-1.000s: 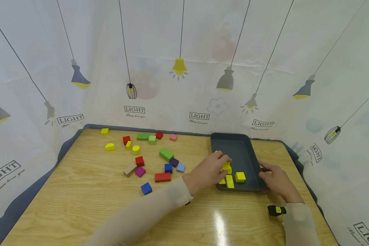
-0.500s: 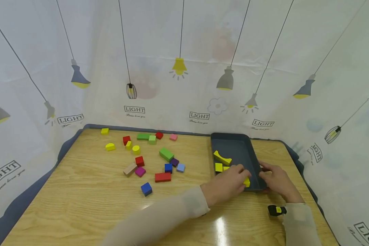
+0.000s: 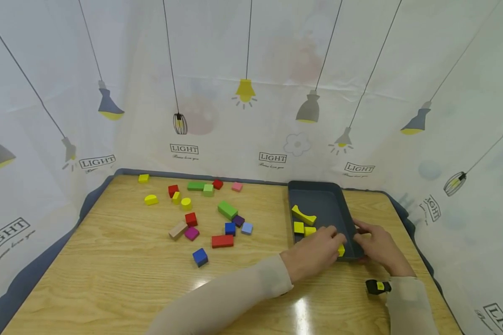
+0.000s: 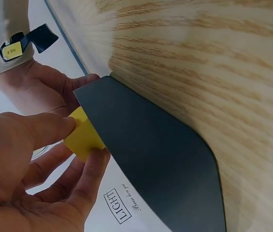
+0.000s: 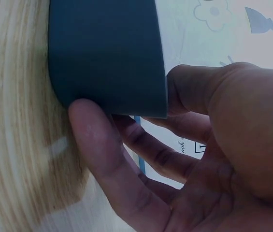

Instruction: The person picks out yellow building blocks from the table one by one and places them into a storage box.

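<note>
Over the near end of the dark grey tray (image 3: 321,197), my left hand (image 3: 313,255) pinches a yellow block (image 4: 84,135) between thumb and fingers. In the left wrist view that block shows beside the tray's near wall, partly covered by it. My right hand (image 3: 380,247) grips the tray's right side near the front corner, thumb at the rim and fingers along the outer wall (image 5: 109,58). Inside the tray lie a yellow arch block (image 3: 303,215), a yellow cube (image 3: 299,227) and another yellow block (image 3: 309,231). My left hand hides the tray's front part.
Loose coloured blocks lie left of the tray, among them a red block (image 3: 222,241), a blue cube (image 3: 200,257), a green block (image 3: 227,210) and a yellow cylinder (image 3: 186,204). Several yellow pieces sit farther left. A printed curtain (image 3: 218,116) stands behind the wooden table (image 3: 121,279).
My left hand has moved right and nearer along the tray, from the yellow pieces at its left side to a yellow block at the front. The right hand keeps its hold.
</note>
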### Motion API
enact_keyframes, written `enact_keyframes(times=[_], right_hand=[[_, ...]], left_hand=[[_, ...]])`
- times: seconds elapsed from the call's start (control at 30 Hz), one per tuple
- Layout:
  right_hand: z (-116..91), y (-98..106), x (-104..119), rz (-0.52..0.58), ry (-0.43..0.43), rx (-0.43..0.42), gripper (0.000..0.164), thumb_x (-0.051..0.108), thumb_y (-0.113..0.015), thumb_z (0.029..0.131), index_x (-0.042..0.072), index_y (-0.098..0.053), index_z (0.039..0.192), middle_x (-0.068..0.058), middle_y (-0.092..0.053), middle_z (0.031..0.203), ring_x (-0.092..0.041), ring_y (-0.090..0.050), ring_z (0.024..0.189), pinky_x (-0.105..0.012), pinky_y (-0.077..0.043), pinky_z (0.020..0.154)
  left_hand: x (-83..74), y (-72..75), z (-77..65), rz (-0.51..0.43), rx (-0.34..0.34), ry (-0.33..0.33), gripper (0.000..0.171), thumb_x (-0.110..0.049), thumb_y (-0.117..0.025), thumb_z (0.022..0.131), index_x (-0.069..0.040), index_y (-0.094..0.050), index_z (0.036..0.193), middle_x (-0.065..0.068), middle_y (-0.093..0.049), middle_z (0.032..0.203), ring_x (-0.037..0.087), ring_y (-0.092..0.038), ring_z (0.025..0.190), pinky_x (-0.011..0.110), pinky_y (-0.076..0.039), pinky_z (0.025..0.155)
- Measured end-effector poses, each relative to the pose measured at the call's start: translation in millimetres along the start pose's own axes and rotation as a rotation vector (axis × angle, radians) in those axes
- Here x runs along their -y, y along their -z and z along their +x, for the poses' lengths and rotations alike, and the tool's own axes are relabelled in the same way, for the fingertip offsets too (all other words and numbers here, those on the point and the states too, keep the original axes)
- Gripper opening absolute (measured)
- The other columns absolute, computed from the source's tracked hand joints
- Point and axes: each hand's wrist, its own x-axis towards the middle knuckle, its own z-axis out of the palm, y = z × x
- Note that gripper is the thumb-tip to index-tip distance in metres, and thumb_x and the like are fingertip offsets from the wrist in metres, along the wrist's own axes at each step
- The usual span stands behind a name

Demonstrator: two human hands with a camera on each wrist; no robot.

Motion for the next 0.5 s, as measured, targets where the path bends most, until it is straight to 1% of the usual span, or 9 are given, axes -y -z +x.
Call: enact_keyframes(times=[0.1,0.27,0.37,0.5], right_hand=[[-0.1,-0.2,0.4,-0.003,0.001,-0.002,0.067,0.014,-0.054,0.116,0.003,-0.038,0.181,-0.044,-0.057,0.162,-0.035,-0.083,0.105,-0.041,-0.073,0.069],[0.1,-0.2,1.2,0.000,-0.002,-0.002,0.068,0.014,-0.055,0.116,0.003,-0.038,0.181,-0.044,-0.057,0.162,-0.033,-0.084,0.100,-0.041,-0.072,0.068],[0.3,0.0,1.4,-0.005,-0.006,-0.005,0.068,0.014,-0.055,0.116,0.003,-0.038,0.181,-0.043,-0.058,0.161,-0.032,-0.083,0.101,-0.040,-0.073,0.068],[1.2,0.6,0.9,-0.007,-0.012,-0.004,0.068,0.014,-0.054,0.116,0.002,-0.037,0.181,-0.042,-0.057,0.161,-0.036,-0.082,0.105,-0.041,-0.073,0.069]], left_hand=[[0.2,-1.5,0.7,0.013,0.006,0.003,0.032,-0.022,-0.065,0.121,-0.016,-0.071,0.152,-0.001,-0.073,0.141,0.007,-0.069,0.115,0.006,-0.056,0.092],[1.1,-3.2,0.4,0.001,0.028,0.033,0.037,-0.028,-0.072,0.118,-0.019,-0.070,0.154,-0.002,-0.072,0.142,0.007,-0.069,0.118,0.009,-0.058,0.094],[1.5,-2.8,-0.2,0.005,0.016,0.047,0.040,-0.033,-0.076,0.116,-0.020,-0.071,0.153,-0.003,-0.072,0.141,0.008,-0.070,0.120,0.009,-0.059,0.093],[2.8,-0.6,-2.9,0.003,-0.001,0.063,0.041,-0.036,-0.078,0.115,-0.022,-0.072,0.153,-0.003,-0.073,0.141,0.009,-0.072,0.121,0.010,-0.060,0.091]])
